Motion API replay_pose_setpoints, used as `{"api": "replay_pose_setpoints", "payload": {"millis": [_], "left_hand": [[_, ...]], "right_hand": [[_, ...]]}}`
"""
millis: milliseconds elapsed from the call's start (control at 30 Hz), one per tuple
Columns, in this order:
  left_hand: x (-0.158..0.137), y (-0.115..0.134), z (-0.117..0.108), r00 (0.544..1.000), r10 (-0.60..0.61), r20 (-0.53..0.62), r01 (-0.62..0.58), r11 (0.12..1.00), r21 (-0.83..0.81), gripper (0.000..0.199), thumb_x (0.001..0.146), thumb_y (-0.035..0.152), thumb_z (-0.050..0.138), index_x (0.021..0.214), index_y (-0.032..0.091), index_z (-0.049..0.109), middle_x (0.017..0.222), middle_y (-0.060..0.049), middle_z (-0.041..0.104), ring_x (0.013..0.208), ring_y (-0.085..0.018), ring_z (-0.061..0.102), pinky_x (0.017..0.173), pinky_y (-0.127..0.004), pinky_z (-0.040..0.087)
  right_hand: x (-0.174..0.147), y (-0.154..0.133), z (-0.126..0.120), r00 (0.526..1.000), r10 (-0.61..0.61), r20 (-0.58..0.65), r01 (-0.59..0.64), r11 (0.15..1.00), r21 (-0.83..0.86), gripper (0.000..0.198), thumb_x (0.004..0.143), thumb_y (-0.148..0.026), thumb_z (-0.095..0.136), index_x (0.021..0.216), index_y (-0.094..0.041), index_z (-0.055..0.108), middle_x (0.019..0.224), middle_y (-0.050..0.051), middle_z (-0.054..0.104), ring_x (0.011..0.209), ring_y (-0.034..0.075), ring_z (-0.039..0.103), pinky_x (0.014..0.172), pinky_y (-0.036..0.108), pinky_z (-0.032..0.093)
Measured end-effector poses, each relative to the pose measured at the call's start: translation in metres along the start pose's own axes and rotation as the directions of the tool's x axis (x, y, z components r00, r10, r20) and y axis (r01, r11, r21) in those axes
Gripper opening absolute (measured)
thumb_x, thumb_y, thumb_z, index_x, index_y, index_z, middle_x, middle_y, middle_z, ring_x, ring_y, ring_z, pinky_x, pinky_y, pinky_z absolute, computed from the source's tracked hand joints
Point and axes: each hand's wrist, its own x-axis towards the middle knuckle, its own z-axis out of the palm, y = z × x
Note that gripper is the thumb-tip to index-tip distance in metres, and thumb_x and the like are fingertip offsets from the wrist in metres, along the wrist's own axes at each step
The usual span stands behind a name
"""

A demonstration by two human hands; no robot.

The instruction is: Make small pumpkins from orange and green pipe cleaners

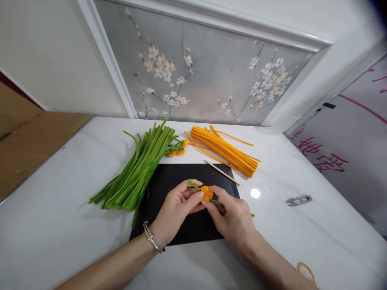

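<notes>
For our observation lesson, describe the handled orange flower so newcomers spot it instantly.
On the white table lies a black mat. Above it, the left hand and right hand meet at the orange flower. Unlike the orange blooms beside the green bundle, it is held.

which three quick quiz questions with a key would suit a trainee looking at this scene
1. True or false: the metal snips lie to the right of the black mat.
2. Multiple choice: what colour is the leftmost bundle of stems? A: red, B: green, C: blue.
3. Fill in: the fingertips of the left hand and right hand meet around a small orange ____.

Key: 1 true; 2 B; 3 flower.
</notes>
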Motion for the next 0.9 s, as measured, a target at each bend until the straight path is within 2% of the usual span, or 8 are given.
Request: {"api": "replay_pose_setpoints", "payload": {"millis": [133, 300, 467, 533, 633, 733, 800, 900], "left_hand": [[0.001, -0.002, -0.001, 1.000, 0.018, -0.025, -0.016, 0.996, 0.085, 0.027, 0.075, 0.022, 0.073, 0.098, 0.019, 0.061, 0.092, -0.002, 0.071, 0.089, -0.015, 0.067, 0.077, -0.024, 0.053], [0.004, -0.003, -0.002, 0.995, 0.039, -0.093, -0.028, 0.993, 0.112, 0.030, 0.071, 0.019, 0.075, 0.098, 0.017, 0.062, 0.089, -0.003, 0.071, 0.086, -0.016, 0.066, 0.081, -0.026, 0.051], [0.004, -0.002, -0.001, 0.998, 0.040, -0.050, -0.035, 0.993, 0.111, 0.020, 0.073, 0.022, 0.074, 0.090, 0.016, 0.066, 0.090, -0.004, 0.070, 0.087, -0.016, 0.064, 0.083, -0.028, 0.050], [0.004, -0.002, -0.001, 0.998, 0.047, -0.048, -0.040, 0.990, 0.136, 0.014, 0.074, 0.022, 0.073, 0.085, 0.015, 0.068, 0.086, -0.002, 0.069, 0.084, -0.015, 0.063, 0.080, -0.026, 0.049], [0.004, -0.001, -0.001, 0.997, 0.066, -0.036, -0.057, 0.978, 0.199, 0.010, 0.075, 0.022, 0.072, 0.082, 0.016, 0.069, 0.082, -0.002, 0.068, 0.079, -0.015, 0.062, 0.077, -0.025, 0.049], [0.003, -0.001, 0.001, 0.994, 0.107, 0.022, -0.108, 0.950, 0.291, 0.011, 0.073, 0.023, 0.072, 0.081, 0.016, 0.070, 0.079, -0.001, 0.068, 0.076, -0.016, 0.062, 0.074, -0.026, 0.049], [0.002, -0.002, 0.004, 0.992, 0.115, 0.058, -0.128, 0.932, 0.340, 0.011, 0.072, 0.023, 0.071, 0.080, 0.016, 0.069, 0.078, -0.001, 0.067, 0.075, -0.016, 0.062, 0.072, -0.026, 0.050], [0.000, -0.005, 0.007, 0.992, 0.119, 0.051, -0.130, 0.925, 0.357, 0.014, 0.071, 0.019, 0.071, 0.083, 0.017, 0.065, 0.081, -0.001, 0.065, 0.075, -0.016, 0.061, 0.070, -0.026, 0.051]], "right_hand": [[0.000, 0.003, 0.000, 0.996, 0.053, 0.076, -0.055, 0.998, 0.033, 0.030, 0.089, -0.036, 0.055, 0.113, -0.019, 0.059, 0.066, -0.001, 0.064, 0.050, 0.012, 0.058, 0.050, 0.022, 0.044], [0.003, 0.007, -0.003, 0.986, 0.061, 0.155, -0.082, 0.987, 0.136, 0.040, 0.088, -0.037, 0.057, 0.123, -0.019, 0.053, 0.065, -0.003, 0.060, 0.056, 0.013, 0.060, 0.054, 0.022, 0.048], [0.003, 0.001, 0.000, 0.988, -0.028, 0.151, 0.000, 0.983, 0.183, 0.016, 0.093, -0.026, 0.049, 0.099, -0.019, 0.062, 0.088, 0.007, 0.069, 0.079, 0.018, 0.067, 0.071, 0.026, 0.053], [0.002, 0.000, -0.001, 0.985, -0.053, 0.165, 0.025, 0.986, 0.167, 0.018, 0.094, -0.024, 0.045, 0.096, -0.018, 0.061, 0.087, 0.008, 0.069, 0.077, 0.018, 0.067, 0.070, 0.027, 0.053], [0.006, 0.003, -0.008, 0.976, -0.075, 0.202, 0.046, 0.988, 0.144, 0.019, 0.092, -0.032, 0.052, 0.098, -0.018, 0.062, 0.086, 0.007, 0.069, 0.074, 0.019, 0.066, 0.068, 0.029, 0.054], [0.013, 0.005, -0.018, 0.993, -0.038, 0.114, 0.015, 0.980, 0.199, 0.019, 0.090, -0.034, 0.055, 0.100, -0.020, 0.064, 0.095, 0.008, 0.069, 0.086, 0.020, 0.065, 0.076, 0.032, 0.054], [0.017, 0.003, -0.021, 0.996, -0.019, 0.086, -0.006, 0.959, 0.282, 0.018, 0.089, -0.030, 0.057, 0.102, -0.020, 0.064, 0.099, 0.008, 0.067, 0.086, 0.018, 0.064, 0.075, 0.030, 0.054], [0.018, -0.003, -0.018, 0.994, -0.024, 0.102, -0.016, 0.927, 0.375, 0.009, 0.086, -0.026, 0.059, 0.088, -0.021, 0.065, 0.093, 0.007, 0.065, 0.080, 0.016, 0.063, 0.070, 0.027, 0.053]]}}
